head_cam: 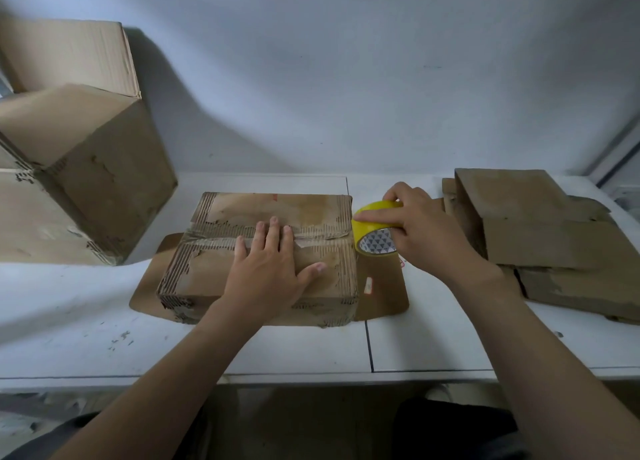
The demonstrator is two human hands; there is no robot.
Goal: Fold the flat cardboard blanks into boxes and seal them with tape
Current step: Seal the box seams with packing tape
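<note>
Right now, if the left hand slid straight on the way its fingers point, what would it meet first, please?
The way looks free: the left hand lies on the box, nothing stands on the far flap ahead, then table and probably the wall.

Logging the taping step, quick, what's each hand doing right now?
Left hand: open, pressed flat on top of the folded box.
Right hand: gripping the yellow tape roll at the box's right edge.

I see box (207, 276) ctr on counter (433, 338), L hand (273, 265) flat on top; tape roll (377, 243) at its R edge, in R hand (426, 231); blanks (540, 238) stacked R; big boxes (86, 168) L.
</note>
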